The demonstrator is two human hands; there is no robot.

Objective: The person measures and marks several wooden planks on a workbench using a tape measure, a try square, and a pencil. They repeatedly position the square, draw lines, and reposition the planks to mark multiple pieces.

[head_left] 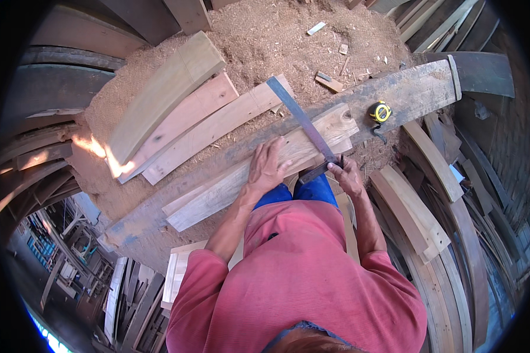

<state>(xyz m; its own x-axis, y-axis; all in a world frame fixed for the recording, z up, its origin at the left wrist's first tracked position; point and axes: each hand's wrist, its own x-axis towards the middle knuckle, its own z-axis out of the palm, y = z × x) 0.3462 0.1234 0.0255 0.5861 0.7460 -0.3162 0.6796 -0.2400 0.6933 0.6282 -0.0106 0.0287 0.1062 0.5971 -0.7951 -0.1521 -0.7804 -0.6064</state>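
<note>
My left hand [267,166] lies on a pale wooden board [212,203], fingers stretched over its upper face. Across the right part of this board runs the long metal blade of a try square [303,120], slanting up and away to the left. Its dark stock [313,173] sits at the board's near edge. My right hand [348,175] is closed at the stock, fingers pinched around it. A thin dark stick, perhaps a pencil, pokes up from those fingers; its kind is unclear. Another board shows partly beneath the first.
A yellow tape measure [380,112] rests right of the board on a long thick plank [418,88]. Several planks [171,94] lie on sawdust [253,41] beyond. Stacked timber [406,206] stands at the right, more at the left. A small wood offcut [328,82] lies ahead.
</note>
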